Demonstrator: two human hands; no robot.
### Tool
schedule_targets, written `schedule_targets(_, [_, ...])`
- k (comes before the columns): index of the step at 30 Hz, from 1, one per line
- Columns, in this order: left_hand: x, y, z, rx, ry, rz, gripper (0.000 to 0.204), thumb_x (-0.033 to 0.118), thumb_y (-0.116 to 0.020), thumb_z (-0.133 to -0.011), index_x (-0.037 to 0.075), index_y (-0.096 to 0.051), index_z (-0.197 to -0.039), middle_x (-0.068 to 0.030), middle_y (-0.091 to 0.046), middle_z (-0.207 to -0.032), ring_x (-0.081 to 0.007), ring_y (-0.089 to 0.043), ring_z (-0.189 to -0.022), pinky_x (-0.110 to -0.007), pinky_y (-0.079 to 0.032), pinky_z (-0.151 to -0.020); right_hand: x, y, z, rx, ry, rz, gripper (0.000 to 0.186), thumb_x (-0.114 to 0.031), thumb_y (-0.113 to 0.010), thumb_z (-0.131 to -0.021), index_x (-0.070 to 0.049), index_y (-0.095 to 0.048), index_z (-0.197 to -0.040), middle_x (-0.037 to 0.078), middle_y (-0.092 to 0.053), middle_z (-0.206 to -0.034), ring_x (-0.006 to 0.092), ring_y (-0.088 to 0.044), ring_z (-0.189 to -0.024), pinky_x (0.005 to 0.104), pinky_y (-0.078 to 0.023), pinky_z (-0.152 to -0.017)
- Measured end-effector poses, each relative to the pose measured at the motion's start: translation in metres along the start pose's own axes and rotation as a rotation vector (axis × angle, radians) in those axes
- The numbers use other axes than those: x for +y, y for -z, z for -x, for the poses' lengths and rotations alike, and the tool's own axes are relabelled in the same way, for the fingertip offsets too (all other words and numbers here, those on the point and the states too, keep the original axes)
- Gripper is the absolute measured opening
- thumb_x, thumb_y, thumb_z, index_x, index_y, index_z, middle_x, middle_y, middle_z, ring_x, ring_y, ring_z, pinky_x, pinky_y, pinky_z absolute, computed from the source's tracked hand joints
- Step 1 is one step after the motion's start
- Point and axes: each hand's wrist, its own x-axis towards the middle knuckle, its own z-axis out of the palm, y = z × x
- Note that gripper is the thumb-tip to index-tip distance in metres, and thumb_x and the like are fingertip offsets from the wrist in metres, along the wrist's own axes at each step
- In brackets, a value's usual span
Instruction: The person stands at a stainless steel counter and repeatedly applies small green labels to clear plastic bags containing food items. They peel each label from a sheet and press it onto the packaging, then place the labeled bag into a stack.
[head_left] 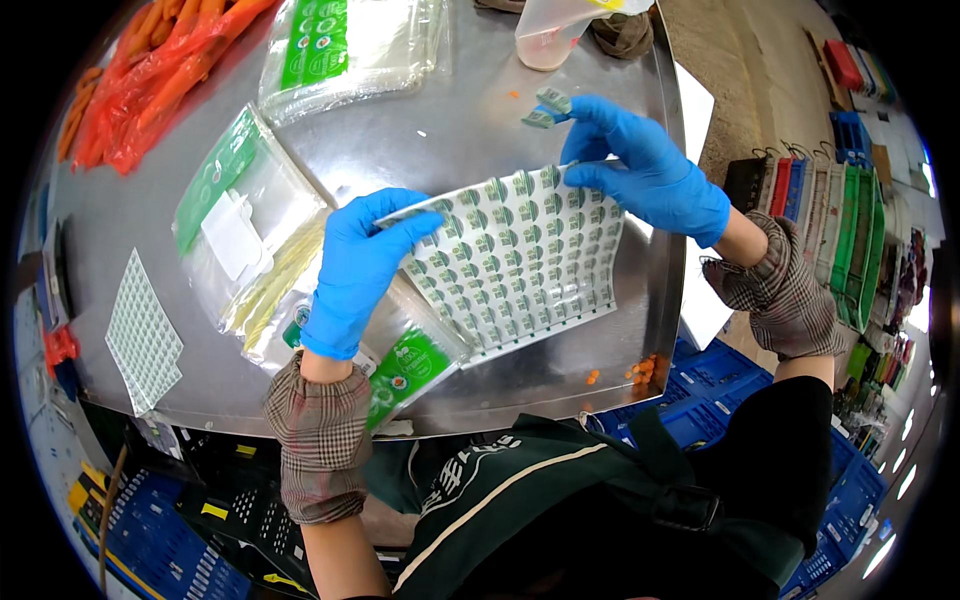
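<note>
Both of my hands wear blue gloves. My left hand point(360, 265) pinches the upper left corner of a white sheet of small green round stickers point(520, 260), tilted above the metal table. At the sheet's upper right edge, my right hand point(645, 170) is closed, with the thumb over the front of the sheet. A few peeled stickers point(548, 105) cling to a raised fingertip of that hand. Clear plastic bags with green printed panels point(215, 185) lie left of my left hand, a white plastic tag on top. Another green-panelled bag point(410, 365) lies partly under the sheet.
The metal table point(440, 130) also holds carrots in red netting point(165, 85), more clear bags point(350, 50), a second sticker sheet point(143, 335) and a translucent jug point(550, 35). Orange scraps point(640, 372) lie near its right front corner. Blue crates point(700, 385) stand below.
</note>
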Motion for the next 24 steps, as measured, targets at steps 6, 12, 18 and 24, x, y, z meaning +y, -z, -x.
schedule_targets(6, [-0.006, 0.006, 0.001, 0.022, -0.022, -0.131, 0.011, 0.01, -0.071, -0.084, 0.001, -0.072, -0.091, -0.0005, -0.066, -0.075, -0.0052, -0.054, -0.065, -0.021, -0.044, -0.06, -0.021, 0.01, -0.008, -0.105, -0.075, 0.423, 0.061, -0.002, -0.066, -0.086, -0.013, -0.04, -0.14, 0.006, -0.064, -0.089, 0.0182, -0.064, -0.082, 0.034, -0.052, -0.077])
schedule_targets(12, [-0.005, 0.004, 0.001, -0.025, -0.042, -0.118, 0.013, 0.012, -0.07, -0.085, 0.0, -0.072, -0.091, -0.0005, -0.066, -0.074, -0.0053, -0.054, -0.066, -0.022, -0.044, -0.062, -0.029, -0.014, -0.027, -0.142, 0.29, 0.701, 0.068, -0.002, -0.059, -0.085, -0.028, -0.039, -0.145, 0.006, -0.058, -0.088, 0.0262, -0.06, -0.078, 0.0371, -0.053, -0.067])
schedule_targets(18, [0.008, -0.006, -0.005, 0.027, 0.112, -0.076, 0.018, 0.017, -0.071, -0.084, 0.0, -0.071, -0.09, -0.0017, -0.067, -0.076, -0.0062, -0.057, -0.069, -0.022, -0.045, -0.064, -0.036, -0.013, -0.016, -0.136, 0.423, 0.949, 0.065, 0.002, -0.057, -0.084, -0.021, -0.043, -0.142, 0.007, -0.057, -0.086, 0.0239, -0.058, -0.072, 0.0338, -0.051, -0.062])
schedule_targets(24, [-0.005, 0.013, -0.009, -0.02, -0.041, -0.004, 0.04, 0.019, -0.073, -0.083, 0.001, -0.064, -0.118, -0.0075, -0.068, -0.1, -0.0114, -0.062, -0.086, -0.026, -0.049, -0.074, -0.051, -0.019, -0.015, 0.06, 0.129, 0.017, 0.056, 0.002, -0.059, -0.089, -0.01, -0.041, -0.141, 0.006, -0.066, -0.101, 0.0103, -0.063, -0.079, 0.0227, -0.053, -0.068])
